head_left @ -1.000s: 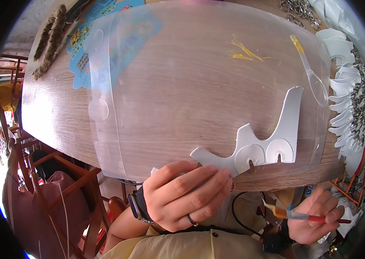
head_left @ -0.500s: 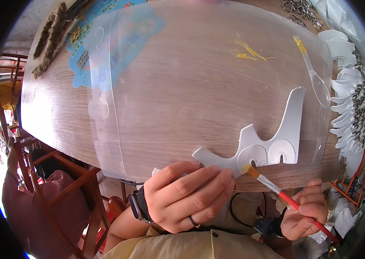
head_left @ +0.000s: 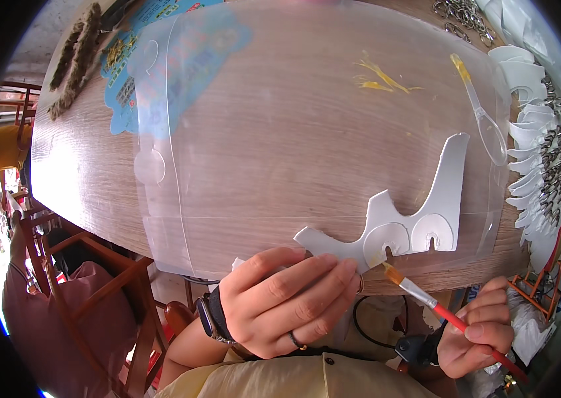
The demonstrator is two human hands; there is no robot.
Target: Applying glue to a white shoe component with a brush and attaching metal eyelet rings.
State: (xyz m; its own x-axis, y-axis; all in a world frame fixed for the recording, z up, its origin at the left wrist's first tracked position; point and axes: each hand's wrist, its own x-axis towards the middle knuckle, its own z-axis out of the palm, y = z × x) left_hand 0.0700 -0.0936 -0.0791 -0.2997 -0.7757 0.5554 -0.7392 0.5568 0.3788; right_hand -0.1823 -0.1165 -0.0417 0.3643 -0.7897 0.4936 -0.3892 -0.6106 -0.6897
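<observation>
My left hand [head_left: 287, 302] grips the left part of a flat white cut-out piece [head_left: 386, 215] at the table's near edge. Two raised, rounded patches with small notches sit along that piece's lower side. In my right hand [head_left: 476, 331] is a paintbrush [head_left: 449, 315] with a red handle and a metal collar. Its yellowish bristle tip is just off the piece's lower edge, near the left patch. Under the white piece lies a clear plastic sheet [head_left: 260, 152] over the wooden table. What my left fingertips hold underneath is hidden.
A clear plastic spoon [head_left: 486, 126] with a yellow-smeared end lies at the right, near yellow smears [head_left: 386, 78]. Many white pieces with metal clasps [head_left: 539, 159] line the right edge. Metal rings [head_left: 466, 16], a blue printed sheet [head_left: 121, 99] and brown fuzzy strips [head_left: 75, 60] lie farther back.
The brush tip has moved slightly right and down, away from the left patch, and my right hand has shifted right and down with it. My left hand stays almost in place.
</observation>
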